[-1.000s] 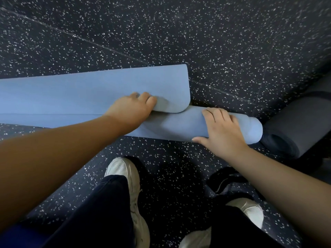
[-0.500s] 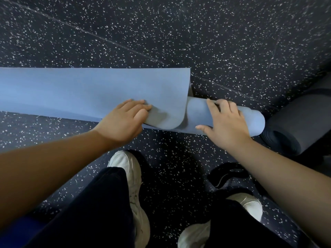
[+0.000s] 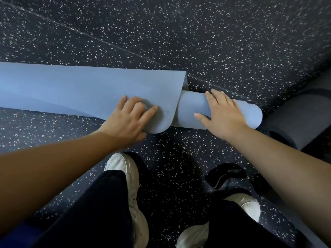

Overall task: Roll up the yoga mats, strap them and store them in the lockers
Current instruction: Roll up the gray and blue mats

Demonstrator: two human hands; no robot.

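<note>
Hands flat, fingers straight: left hand [image 3: 129, 120] presses blue mat [image 3: 75, 90] flap, right hand [image 3: 223, 113] presses roll.

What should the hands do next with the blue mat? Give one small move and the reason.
Probably push the roll a little further along the flat part. The blue mat is only partly rolled, a long flat stretch remains, and the left hand and right hand both press on top of it.
</note>
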